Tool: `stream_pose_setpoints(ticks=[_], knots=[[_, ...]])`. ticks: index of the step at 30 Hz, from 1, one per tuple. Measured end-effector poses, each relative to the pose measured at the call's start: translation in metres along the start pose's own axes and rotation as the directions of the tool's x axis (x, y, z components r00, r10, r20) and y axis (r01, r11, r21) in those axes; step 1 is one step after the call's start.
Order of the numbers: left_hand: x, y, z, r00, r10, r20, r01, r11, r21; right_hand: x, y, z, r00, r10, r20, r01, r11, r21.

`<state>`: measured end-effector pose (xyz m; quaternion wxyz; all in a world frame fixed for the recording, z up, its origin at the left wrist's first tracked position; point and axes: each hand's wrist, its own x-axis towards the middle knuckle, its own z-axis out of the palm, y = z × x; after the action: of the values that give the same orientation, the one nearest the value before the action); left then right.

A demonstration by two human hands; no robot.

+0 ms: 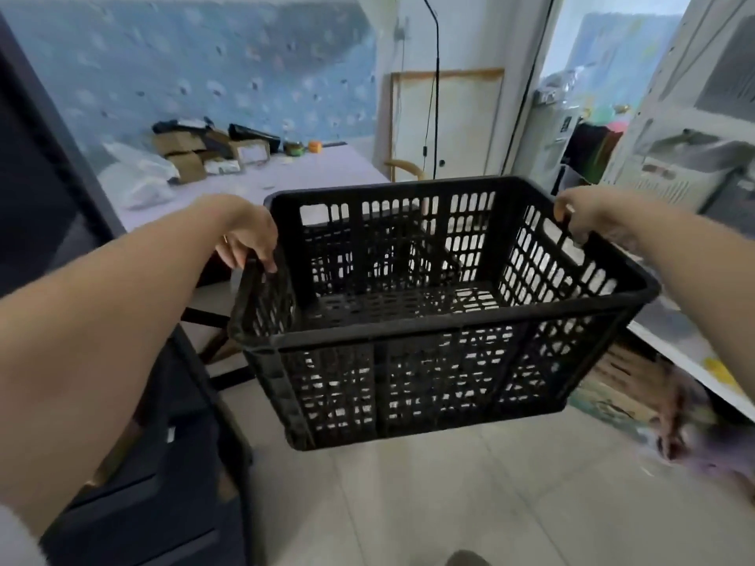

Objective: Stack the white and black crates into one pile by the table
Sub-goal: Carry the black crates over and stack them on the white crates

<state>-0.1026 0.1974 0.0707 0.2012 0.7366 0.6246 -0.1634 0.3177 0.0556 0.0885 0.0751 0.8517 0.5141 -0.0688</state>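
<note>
She is carrying the black crate [408, 386] in mid-air, clear of the tiled floor [449, 504], with the worktop [327, 173] just beyond its far wall. Her left hand [249, 239] is curling its fingers over the left rim, and her right hand [582, 216] is hooking round the right rim near the far corner. No white crate is showing from here, so I cannot say where the pile is going.

The worry, to my eye, is the grip. Both holds are sitting high on a narrow lip, and the right one is well forward, so the near end could be dipping and twisting loose. The crate is also passing close to the dark furniture [163, 484] on her left and the blurred clutter [653, 402] low on her right; a clipped corner could jolt it out of her fingers.

The crate itself is hard moulded plastic, rectangular, tapering downwards, its walls and base all slotted lattice with thicker ribs and a rolled rim.
</note>
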Motion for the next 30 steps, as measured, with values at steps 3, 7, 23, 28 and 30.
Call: stream_pose_setpoints(ticks=[3,7,23,28,30], knots=[[0.021,0.008,-0.022,0.999,-0.026,-0.046,0.027,1.000,0.013,0.053,-0.012,-0.021,0.998,-0.054,-0.037,0.054,0.998,-0.020],[0.063,0.008,-0.040,0.983,-0.104,-0.154,0.104,0.995,-0.010,0.136,-0.038,-0.033,0.984,-0.169,-0.054,0.167,0.985,-0.042],[0.239,0.039,-0.085,0.889,-0.371,-0.268,0.329,0.925,-0.189,0.420,-0.115,-0.053,0.923,-0.383,-0.038,0.378,0.920,-0.108],[0.267,0.025,-0.098,0.897,-0.359,-0.259,0.302,0.924,-0.234,0.452,-0.136,-0.065,0.911,-0.408,-0.063,0.403,0.912,-0.079],[0.274,0.018,-0.097,0.886,-0.360,-0.291,0.295,0.924,-0.243,0.456,-0.140,-0.063,0.907,-0.412,-0.088,0.406,0.910,-0.079]])
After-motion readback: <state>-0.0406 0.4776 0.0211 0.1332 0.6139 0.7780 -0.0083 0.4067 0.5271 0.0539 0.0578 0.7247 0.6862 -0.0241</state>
